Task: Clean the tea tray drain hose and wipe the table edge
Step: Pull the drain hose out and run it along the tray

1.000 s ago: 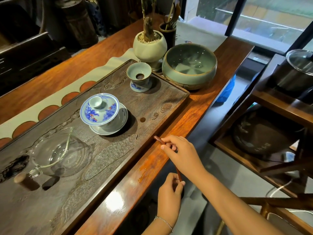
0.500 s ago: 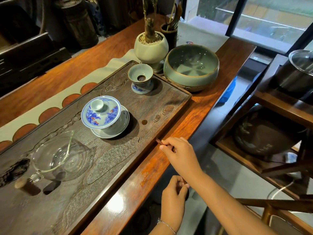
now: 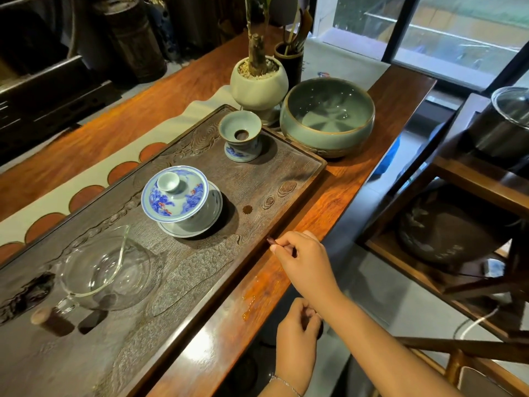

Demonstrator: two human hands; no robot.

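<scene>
A dark carved wooden tea tray [image 3: 289, 167] lies on the reddish wooden table [image 3: 340, 196]. The tray has a small drain hole [image 3: 247, 209]. My right hand [image 3: 303, 262] pinches the reddish-brown end of the thin drain hose [image 3: 270, 240] against the tray's near rim. My left hand [image 3: 297, 333], with a bracelet on its wrist, is closed at the table edge just below the right wrist. The hose between the two hands is hidden behind my right wrist. A wet amber smear [image 3: 253, 296] sits on the table edge between tray and hands.
On the tray stand a blue-and-white lidded cup [image 3: 177, 196], a celadon strainer [image 3: 240, 136], a glass pitcher [image 3: 106, 270] and a wooden stopper [image 3: 43, 318]. A large celadon bowl [image 3: 327, 116] and potted plant [image 3: 259, 81] sit beyond. A wooden shelf [image 3: 472, 184] with pots stands to the right.
The hose tip sticks out less past my right fingers. My left hand has come up closer under the right wrist, hiding the stretch of hose that showed between the hands.
</scene>
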